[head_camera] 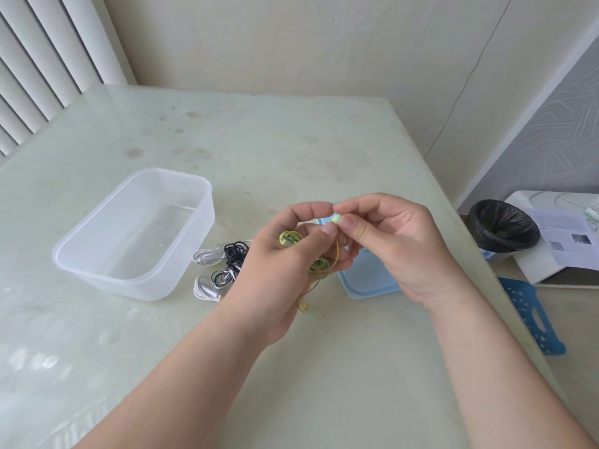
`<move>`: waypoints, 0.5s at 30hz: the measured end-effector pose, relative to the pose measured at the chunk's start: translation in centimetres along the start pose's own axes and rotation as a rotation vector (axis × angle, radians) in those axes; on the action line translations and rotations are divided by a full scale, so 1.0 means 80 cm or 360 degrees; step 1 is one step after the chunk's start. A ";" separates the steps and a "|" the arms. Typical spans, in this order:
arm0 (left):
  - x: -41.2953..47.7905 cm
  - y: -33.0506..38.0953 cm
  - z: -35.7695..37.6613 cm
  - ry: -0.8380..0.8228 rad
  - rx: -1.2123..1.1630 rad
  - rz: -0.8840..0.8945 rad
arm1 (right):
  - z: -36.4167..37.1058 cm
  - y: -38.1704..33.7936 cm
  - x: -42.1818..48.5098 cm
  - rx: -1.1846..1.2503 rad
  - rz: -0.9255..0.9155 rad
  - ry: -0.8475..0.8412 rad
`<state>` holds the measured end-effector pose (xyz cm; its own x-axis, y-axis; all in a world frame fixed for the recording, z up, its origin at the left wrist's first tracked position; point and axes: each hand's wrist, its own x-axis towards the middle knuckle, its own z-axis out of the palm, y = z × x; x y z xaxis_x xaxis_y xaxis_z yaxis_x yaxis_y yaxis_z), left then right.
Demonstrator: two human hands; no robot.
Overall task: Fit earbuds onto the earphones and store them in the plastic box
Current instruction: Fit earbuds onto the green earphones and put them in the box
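Observation:
My left hand (285, 254) holds a coiled yellow-green earphone (290, 238), whose thin cable (324, 268) loops down and ends in a plug (308, 308) hanging just above the table. Its thumb and forefinger pinch one earpiece. My right hand (395, 244) pinches a small pale green earbud (335, 219) against that earpiece, fingertips meeting those of the left hand. The clear plastic box (107, 273) stands open on the left, with nothing in it. Black and white coiled earphones (223, 264) lie on the table between the box and my left hand.
A light blue lid (369, 280) lies on the table under my right hand. The table's right edge runs close by; beyond it stand a bin with a black liner (504, 226), a blue stool (531, 315) and a white box with papers (564, 241).

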<state>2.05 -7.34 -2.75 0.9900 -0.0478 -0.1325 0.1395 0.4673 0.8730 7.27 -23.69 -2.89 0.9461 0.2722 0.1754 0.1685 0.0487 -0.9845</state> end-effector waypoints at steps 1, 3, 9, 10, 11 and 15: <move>0.000 0.001 0.000 -0.0025 -0.0024 -0.0022 | 0.000 0.001 0.000 0.0029 0.0028 0.0030; 0.000 0.003 0.000 -0.0078 -0.0058 -0.0042 | 0.000 0.003 0.002 0.0084 0.0095 0.0105; 0.003 0.010 -0.005 -0.0057 -0.0106 0.0067 | 0.002 0.005 0.000 0.0019 0.0169 0.0023; 0.004 0.013 -0.006 -0.0044 -0.0131 0.0101 | 0.004 0.001 -0.002 -0.0030 0.0160 -0.0087; 0.004 0.017 -0.008 -0.0036 -0.0155 0.0132 | 0.004 -0.001 -0.003 -0.0067 0.0160 -0.0198; 0.004 0.028 -0.011 -0.0031 -0.0299 0.0210 | 0.014 -0.009 -0.014 -0.0133 0.0287 -0.0543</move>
<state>2.64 -5.53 -1.27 0.9999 0.0082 -0.0122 0.0044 0.6267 0.7793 5.78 -22.93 -2.37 0.8188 0.5736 -0.0240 0.0433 -0.1035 -0.9937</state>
